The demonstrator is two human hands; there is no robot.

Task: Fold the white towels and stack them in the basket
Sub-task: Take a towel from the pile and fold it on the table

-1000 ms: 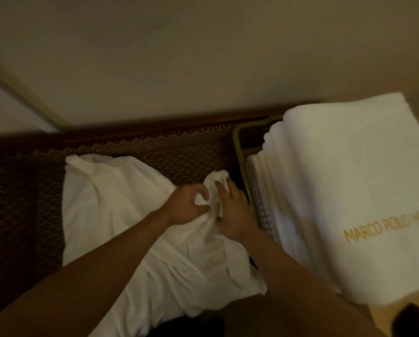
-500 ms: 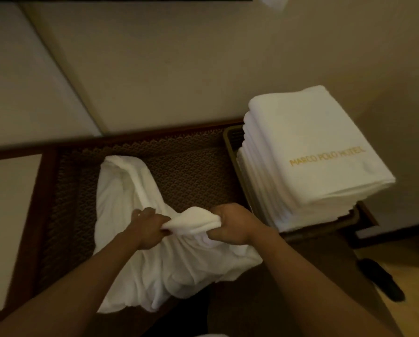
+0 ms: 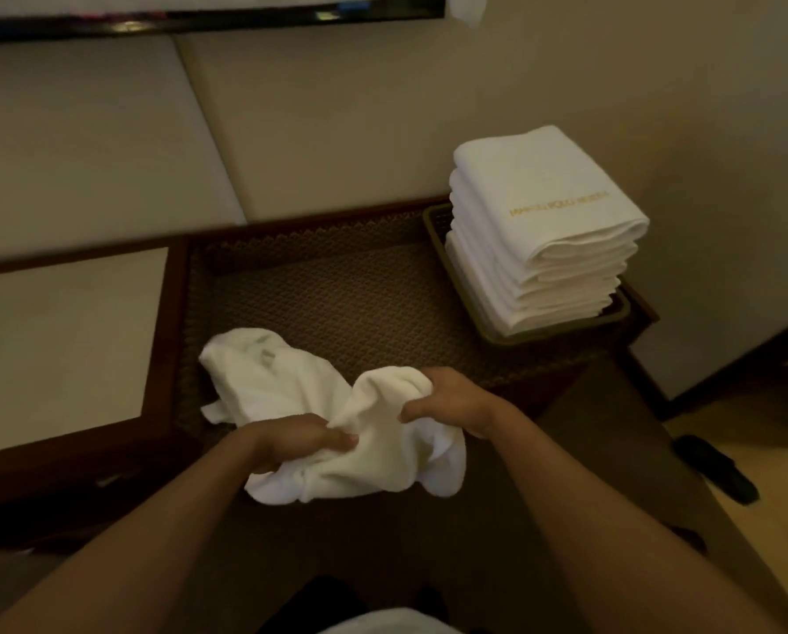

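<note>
Both grips clamped: left hand (image 3: 300, 439) and right hand (image 3: 451, 398) bunch crumpled white towel (image 3: 291, 395) over counter (image 3: 360, 295), likely finding edges.

The loose white towel (image 3: 337, 432) has been pulled from the back of the tabletop (image 3: 337, 295) toward the near edge, and it is now bunched up instead of spread out. More of the patterned top is bared behind it. The left hand (image 3: 305, 443) and right hand (image 3: 451, 398) have been moved apart, and a hump of cloth is now held up between them.
</note>
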